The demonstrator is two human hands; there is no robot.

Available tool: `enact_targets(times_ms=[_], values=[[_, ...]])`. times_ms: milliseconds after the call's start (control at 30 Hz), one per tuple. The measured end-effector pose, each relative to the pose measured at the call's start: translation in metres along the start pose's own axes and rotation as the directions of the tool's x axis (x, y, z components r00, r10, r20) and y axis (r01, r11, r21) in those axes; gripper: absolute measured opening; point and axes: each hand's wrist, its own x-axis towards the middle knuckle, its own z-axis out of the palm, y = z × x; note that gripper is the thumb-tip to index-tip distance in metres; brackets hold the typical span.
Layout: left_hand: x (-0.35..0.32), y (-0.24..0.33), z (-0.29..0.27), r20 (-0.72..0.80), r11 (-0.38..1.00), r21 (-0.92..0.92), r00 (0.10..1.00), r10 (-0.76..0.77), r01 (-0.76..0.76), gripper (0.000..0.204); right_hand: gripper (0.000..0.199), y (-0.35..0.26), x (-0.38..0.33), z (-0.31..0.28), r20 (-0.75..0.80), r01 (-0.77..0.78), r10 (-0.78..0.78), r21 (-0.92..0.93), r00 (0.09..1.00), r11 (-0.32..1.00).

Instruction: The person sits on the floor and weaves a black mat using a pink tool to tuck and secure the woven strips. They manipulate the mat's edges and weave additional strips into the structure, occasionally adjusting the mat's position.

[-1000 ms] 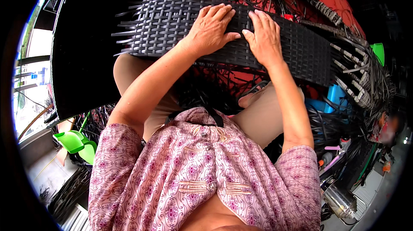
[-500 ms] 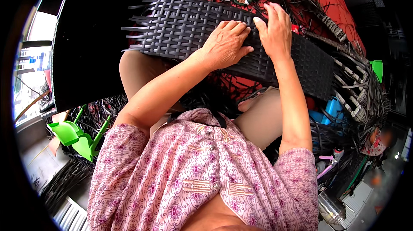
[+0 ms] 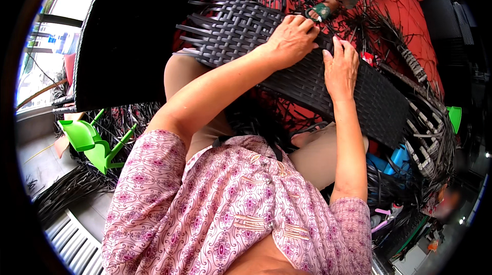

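A long black woven wicker panel (image 3: 241, 29) lies across my knees, with loose strip ends sticking out at its left end. My left hand (image 3: 292, 39) rests on its upper surface near the far edge, fingers curled down onto the weave. Close beside it, my right hand (image 3: 341, 67) lies flat on the panel with fingers pointing away from me, fingertips at the weave. Neither hand lifts anything off the panel. My pink patterned shirt fills the lower middle of the view.
A big black woven piece (image 3: 133, 34) stands at the left. Green plastic items (image 3: 89, 142) lie on the floor at lower left among black strips (image 3: 66, 193). A red mat (image 3: 405, 24) lies beyond, with another person's sandalled foot (image 3: 320, 11). A partly woven frame (image 3: 428, 131) sits right.
Both hands have shifted toward the far edge of the panel and closer together. The view has swung, so the panel now runs more steeply down to the right.
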Motion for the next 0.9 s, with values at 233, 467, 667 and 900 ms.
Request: enact_targets(times_ms=[233, 467, 667, 900], values=[[-0.011, 0.010, -0.009, 0.039, 1.000, 0.003, 0.999, 0.025, -0.025, 0.043, 0.045, -0.004, -0.004, -0.003, 0.013, 0.006, -0.005, -0.045, 1.000, 0.999], [-0.020, 0.015, -0.017, 0.014, 0.998, -0.066, 1.000, 0.007, -0.006, 0.045, 0.041, -0.011, -0.005, -0.012, 0.032, 0.009, -0.007, -0.039, 0.999, 0.999], [-0.007, -0.028, -0.042, 0.162, 0.973, -0.224, 0.987, -0.021, 0.058, 0.037, 0.039, -0.015, -0.010, -0.010, -0.004, 0.001, -0.002, -0.060, 1.000, 0.998], [-0.059, -0.112, -0.065, 0.102, 0.988, 0.151, 0.993, -0.059, 0.043, 0.057, 0.041, -0.035, 0.021, -0.015, 0.038, -0.016, 0.017, -0.035, 0.999, 0.999]])
